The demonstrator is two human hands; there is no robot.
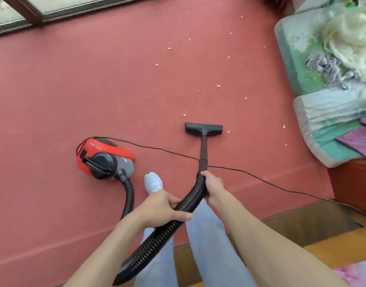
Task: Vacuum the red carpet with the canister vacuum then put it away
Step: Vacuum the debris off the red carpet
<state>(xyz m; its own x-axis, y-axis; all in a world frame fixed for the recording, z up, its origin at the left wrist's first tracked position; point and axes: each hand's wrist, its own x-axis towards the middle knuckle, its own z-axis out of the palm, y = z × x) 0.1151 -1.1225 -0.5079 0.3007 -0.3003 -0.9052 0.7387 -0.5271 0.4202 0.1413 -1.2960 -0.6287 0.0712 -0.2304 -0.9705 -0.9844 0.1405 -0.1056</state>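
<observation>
A black ribbed hose (155, 243) rises from six o'clock, loops under the arms and curves back to the canister. The left hand (163, 208) is curled round its middle, thumb lying over the ribs. The right hand (213, 188), at one o'clock from the left, is closed tight on the hose's upper end where it meets the dark wand (203, 154). A white shoe (153, 183) stands between hose and wand. The red-and-grey canister vacuum (103, 158) sits on the red carpet (74, 90) at nine o'clock from the wand, its thin black cord (260, 179) trailing off towards three o'clock. The flat black floor head (203, 129) rests on the carpet, with white scraps (218, 86) scattered beyond it towards twelve and one o'clock
</observation>
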